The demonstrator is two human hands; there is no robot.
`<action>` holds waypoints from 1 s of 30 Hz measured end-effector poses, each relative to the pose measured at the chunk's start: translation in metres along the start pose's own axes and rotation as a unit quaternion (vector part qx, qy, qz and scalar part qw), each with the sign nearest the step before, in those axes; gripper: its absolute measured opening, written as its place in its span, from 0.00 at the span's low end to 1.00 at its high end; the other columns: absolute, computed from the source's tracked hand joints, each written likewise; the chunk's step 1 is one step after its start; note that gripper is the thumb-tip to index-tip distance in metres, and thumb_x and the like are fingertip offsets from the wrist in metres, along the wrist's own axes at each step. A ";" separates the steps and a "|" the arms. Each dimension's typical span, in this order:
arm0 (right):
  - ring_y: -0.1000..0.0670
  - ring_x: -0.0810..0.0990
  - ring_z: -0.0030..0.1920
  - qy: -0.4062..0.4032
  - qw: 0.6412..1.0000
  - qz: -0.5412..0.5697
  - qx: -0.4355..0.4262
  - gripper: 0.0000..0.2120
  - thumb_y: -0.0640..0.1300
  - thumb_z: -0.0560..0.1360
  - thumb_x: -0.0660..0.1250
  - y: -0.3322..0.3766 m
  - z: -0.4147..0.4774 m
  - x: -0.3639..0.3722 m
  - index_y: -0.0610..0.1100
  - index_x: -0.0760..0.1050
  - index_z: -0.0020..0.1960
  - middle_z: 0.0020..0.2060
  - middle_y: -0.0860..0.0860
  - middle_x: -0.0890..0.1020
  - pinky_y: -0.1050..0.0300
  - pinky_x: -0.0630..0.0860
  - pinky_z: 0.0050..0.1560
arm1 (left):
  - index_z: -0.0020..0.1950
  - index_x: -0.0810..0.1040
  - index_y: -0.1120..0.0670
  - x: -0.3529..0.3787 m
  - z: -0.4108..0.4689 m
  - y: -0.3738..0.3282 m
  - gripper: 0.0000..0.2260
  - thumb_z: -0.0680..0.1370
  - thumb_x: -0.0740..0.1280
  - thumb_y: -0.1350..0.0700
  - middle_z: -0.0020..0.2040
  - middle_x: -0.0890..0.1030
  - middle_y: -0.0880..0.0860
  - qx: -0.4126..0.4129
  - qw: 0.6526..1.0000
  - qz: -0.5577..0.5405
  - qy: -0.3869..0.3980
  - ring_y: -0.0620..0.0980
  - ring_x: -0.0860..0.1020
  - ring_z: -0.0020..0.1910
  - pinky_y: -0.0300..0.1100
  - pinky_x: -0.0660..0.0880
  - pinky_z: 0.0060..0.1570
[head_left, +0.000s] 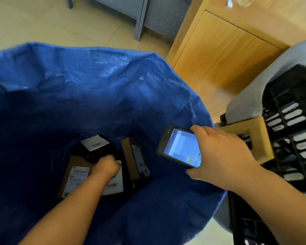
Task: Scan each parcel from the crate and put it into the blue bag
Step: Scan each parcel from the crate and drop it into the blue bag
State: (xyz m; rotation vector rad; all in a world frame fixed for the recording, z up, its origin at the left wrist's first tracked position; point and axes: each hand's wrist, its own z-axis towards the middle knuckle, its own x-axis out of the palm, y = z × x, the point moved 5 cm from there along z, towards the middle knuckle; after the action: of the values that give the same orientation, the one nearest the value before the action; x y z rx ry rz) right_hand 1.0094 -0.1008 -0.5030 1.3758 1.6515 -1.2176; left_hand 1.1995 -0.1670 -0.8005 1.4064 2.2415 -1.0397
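1. A tiled floor (pixel 34 22) and wooden cabinet (pixel 224 55) lay beyond the blue bag (pixel 113 89).
2. Deep inside the bag, the left hand (pixel 107 167) gripped a black parcel (pixel 95 147), seemingly placing it among other parcels.
3. The right hand (pixel 224 152) clasped the scanner (pixel 180 147) near the right rim, keeping it ready.
4. The crate (pixel 290 138) stood right.

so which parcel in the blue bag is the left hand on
The black parcel with a white label, farthest back in the blue woven bag; the left hand grips its near edge. The others are brown cardboard.
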 end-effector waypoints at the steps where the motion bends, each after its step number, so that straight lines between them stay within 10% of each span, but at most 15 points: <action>1: 0.48 0.74 0.55 -0.005 1.000 0.007 0.002 0.37 0.62 0.64 0.72 -0.002 -0.007 -0.005 0.49 0.61 0.65 0.57 0.53 0.74 0.55 0.66 0.44 | 0.62 0.74 0.58 -0.008 -0.012 -0.002 0.16 0.80 0.61 0.50 0.59 0.77 0.58 0.010 1.000 0.003 -0.014 0.55 0.76 0.55 0.43 0.76 0.48; 16: 0.47 0.76 0.54 -0.106 0.976 0.144 0.126 0.38 0.62 0.64 0.74 -0.100 -0.208 -0.057 0.49 0.62 0.66 0.56 0.52 0.74 0.51 0.76 0.49 | 0.49 0.79 0.52 -0.061 -0.254 -0.100 0.08 0.76 0.69 0.49 0.47 0.80 0.49 0.193 0.968 -0.109 -0.116 0.49 0.78 0.49 0.44 0.73 0.47; 30: 0.47 0.76 0.50 -0.223 0.849 0.323 0.353 0.39 0.59 0.61 0.77 -0.270 -0.394 0.029 0.49 0.65 0.67 0.56 0.51 0.77 0.50 0.76 0.47 | 0.48 0.79 0.45 0.022 -0.418 -0.294 0.02 0.77 0.68 0.50 0.46 0.80 0.42 0.404 0.900 -0.140 -0.090 0.38 0.76 0.47 0.32 0.68 0.42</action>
State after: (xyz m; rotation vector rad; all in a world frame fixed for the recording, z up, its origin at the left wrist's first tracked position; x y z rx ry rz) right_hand 0.7696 0.2741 -0.3264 1.6884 0.3262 -1.6027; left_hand 0.9841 0.0674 -0.4003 1.1593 1.9731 -2.2796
